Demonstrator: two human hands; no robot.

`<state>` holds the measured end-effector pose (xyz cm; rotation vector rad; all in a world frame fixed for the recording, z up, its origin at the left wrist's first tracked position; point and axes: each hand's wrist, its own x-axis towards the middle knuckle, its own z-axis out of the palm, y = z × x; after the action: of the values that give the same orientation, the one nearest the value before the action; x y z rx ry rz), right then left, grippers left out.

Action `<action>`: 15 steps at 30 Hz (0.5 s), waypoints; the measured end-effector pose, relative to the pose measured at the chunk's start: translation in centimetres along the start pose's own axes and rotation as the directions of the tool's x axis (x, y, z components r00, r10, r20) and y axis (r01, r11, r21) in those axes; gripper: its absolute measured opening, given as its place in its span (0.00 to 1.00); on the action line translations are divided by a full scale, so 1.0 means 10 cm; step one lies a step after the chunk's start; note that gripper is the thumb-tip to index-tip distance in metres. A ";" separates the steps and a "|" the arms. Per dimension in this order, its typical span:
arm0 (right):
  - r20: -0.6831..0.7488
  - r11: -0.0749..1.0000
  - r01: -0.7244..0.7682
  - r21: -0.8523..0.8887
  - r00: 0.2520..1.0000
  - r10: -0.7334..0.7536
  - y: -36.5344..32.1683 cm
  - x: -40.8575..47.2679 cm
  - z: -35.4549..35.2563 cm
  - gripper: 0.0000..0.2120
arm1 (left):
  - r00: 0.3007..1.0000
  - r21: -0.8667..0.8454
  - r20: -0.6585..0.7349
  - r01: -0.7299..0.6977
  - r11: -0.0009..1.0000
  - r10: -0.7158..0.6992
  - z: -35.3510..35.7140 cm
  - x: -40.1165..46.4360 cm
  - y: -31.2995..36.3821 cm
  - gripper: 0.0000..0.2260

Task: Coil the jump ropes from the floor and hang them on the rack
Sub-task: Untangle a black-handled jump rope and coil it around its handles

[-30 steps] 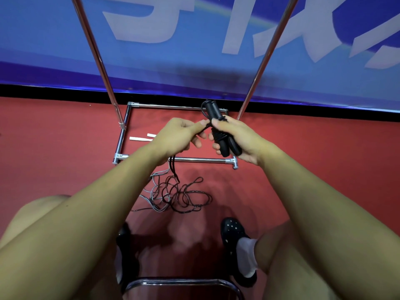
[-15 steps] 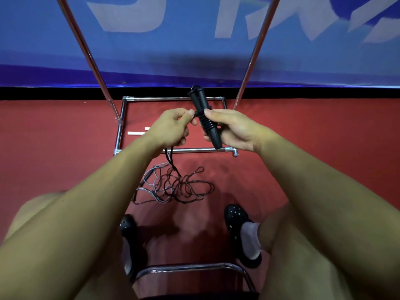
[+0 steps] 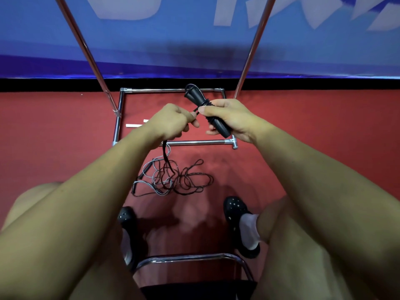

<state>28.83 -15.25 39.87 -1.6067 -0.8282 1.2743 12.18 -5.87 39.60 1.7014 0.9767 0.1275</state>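
Nearest, a chair frame [image 3: 194,257] and two black shoes [image 3: 234,210]. Beyond, tangled ropes [image 3: 173,180] lie on the red floor [image 3: 54,137]. Above them, the left hand [image 3: 171,123] pinches the cord [image 3: 165,154]; the right hand [image 3: 229,118] grips black handles [image 3: 207,111], before the rack [image 3: 171,90].

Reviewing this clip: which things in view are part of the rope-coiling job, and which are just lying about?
Part of the job:
- black handles, gripped by right hand
- black cord, pinched by left hand
- tangled ropes on floor
- rack

Lying about:
- white sticks
- chair frame
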 end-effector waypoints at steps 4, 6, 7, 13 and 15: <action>0.067 1.000 -0.001 -0.026 0.998 0.003 0.00 -0.01 -0.03 0.08 | 0.998 0.079 0.056 -0.038 0.996 0.033 -0.02 -0.03 0.02 0.13; 0.051 0.999 0.005 -0.036 0.999 -0.003 -0.01 -0.01 -0.04 0.06 | 0.997 0.064 0.070 -0.048 0.997 0.043 -0.02 -0.04 0.03 0.12; 0.043 1.000 0.007 -0.030 0.999 -0.006 -0.01 -0.02 -0.05 0.05 | 0.996 0.049 0.070 -0.051 0.998 0.047 -0.03 -0.04 0.04 0.12; 0.066 0.991 -0.023 -0.135 0.997 0.032 -0.01 -0.05 -0.02 0.09 | 0.998 0.024 0.069 -0.013 1.000 0.012 -0.01 -0.04 0.04 0.22; 0.058 0.989 -0.022 -0.146 0.998 0.030 0.00 -0.05 -0.03 0.10 | 0.999 0.023 0.042 0.004 1.000 -0.005 0.01 -0.03 0.03 0.29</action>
<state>28.96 -15.72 40.10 -1.7052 -0.9592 1.3121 12.16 -6.15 39.91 1.7164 0.9540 0.0779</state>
